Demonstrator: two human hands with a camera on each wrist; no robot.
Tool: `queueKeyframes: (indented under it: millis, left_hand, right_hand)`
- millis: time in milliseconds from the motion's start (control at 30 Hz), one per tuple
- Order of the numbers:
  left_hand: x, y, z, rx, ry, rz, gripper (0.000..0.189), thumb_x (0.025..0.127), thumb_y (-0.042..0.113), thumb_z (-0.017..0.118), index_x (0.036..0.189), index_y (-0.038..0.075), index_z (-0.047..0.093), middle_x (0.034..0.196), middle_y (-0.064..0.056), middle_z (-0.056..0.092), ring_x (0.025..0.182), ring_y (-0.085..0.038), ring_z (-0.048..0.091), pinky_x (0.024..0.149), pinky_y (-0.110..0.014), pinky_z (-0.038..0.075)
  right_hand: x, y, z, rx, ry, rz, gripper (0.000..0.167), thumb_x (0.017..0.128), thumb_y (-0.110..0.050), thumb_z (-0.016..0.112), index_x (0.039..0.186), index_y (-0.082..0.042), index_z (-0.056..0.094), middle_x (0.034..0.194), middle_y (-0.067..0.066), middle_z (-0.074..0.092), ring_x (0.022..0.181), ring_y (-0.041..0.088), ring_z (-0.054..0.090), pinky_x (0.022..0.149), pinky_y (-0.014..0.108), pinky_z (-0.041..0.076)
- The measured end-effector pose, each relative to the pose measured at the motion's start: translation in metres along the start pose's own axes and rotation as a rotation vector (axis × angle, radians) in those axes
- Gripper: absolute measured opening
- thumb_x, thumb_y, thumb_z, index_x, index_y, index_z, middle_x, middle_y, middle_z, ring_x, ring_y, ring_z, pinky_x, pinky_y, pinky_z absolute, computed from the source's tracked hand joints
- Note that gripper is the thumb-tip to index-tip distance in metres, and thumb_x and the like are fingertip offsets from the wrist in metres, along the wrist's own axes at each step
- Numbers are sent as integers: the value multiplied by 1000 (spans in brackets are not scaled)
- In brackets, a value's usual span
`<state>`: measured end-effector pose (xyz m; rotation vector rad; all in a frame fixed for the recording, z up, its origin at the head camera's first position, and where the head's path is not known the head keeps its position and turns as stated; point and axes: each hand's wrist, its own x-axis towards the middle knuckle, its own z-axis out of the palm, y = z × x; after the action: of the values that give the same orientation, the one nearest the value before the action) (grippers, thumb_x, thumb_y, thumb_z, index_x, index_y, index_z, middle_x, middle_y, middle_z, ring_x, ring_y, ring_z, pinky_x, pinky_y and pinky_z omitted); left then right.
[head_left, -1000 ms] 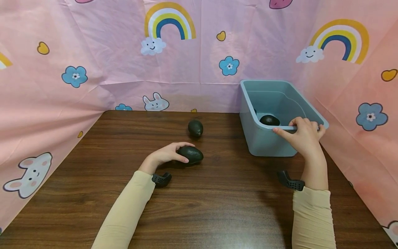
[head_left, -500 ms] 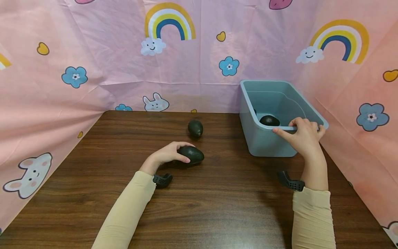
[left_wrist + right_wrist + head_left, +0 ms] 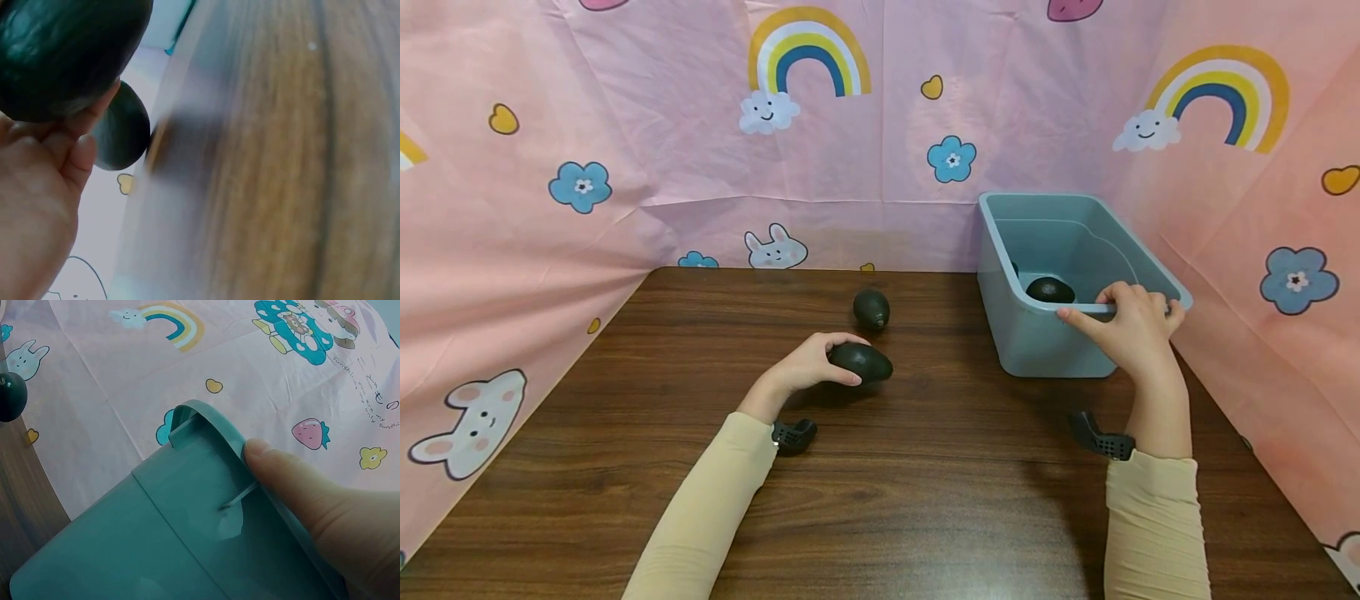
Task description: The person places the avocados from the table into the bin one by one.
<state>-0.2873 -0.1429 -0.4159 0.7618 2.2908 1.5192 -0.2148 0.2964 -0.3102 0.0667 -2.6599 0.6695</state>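
My left hand grips a dark green avocado, thumb on the near side and fingers over the far side. In the left wrist view that avocado looks slightly raised off the table. Behind it on the table lies a second avocado, touched by nothing. At the right, my right hand holds the near rim of a blue-grey plastic bin, with the thumb outside and the fingers over the rim. Inside the bin rests another avocado. A dark sliver at the bin's left wall is mostly hidden.
The brown wooden table runs back to a pink printed cloth, which also closes off the left and right sides. The bin stands at the back right, close to the cloth. Black straps sit on both wrists.
My left hand has risen slightly with the avocado, which tilts and shows a shadow beneath. The right hand, the bin and the other avocados stay where they were.
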Motion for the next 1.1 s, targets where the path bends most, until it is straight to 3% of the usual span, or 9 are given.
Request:
queueKeyframes:
  millis: [267, 500, 867, 1100]
  left_hand:
    - [1, 9, 2, 35, 10, 11, 57, 73, 6, 81, 126, 3, 60, 119, -12, 59, 99, -26, 58, 83, -38, 47]
    - [0, 15, 5, 121, 49, 14, 56, 72, 15, 85, 124, 9, 63, 119, -11, 51, 103, -27, 54, 88, -40, 44]
    - [-1, 19, 9, 162, 84, 53, 56, 70, 24, 86, 121, 15, 65, 120, -8, 49, 107, -26, 51, 88, -43, 45]
    - [0, 22, 11, 204, 121, 87, 56, 70, 24, 86, 122, 15, 65, 116, -6, 51, 113, -27, 38, 87, -47, 44]
  right_hand:
    - [0, -2, -2, -3, -2, 2, 66, 83, -58, 66, 102, 4, 56, 98, 21, 52, 100, 48, 36, 94, 69, 0]
    - [-1, -2, -2, -6, -4, 5, 66, 83, -58, 66, 102, 4, 55, 98, 21, 51, 100, 48, 36, 94, 69, 0]
    - [-1, -2, -2, -3, -3, 4, 65, 83, -58, 66, 102, 4, 55, 98, 21, 51, 99, 48, 37, 94, 69, 0]
    - [-1, -2, -2, 4, 10, -1, 65, 82, -58, 67, 100, 3, 55, 97, 20, 51, 98, 47, 37, 93, 69, 1]
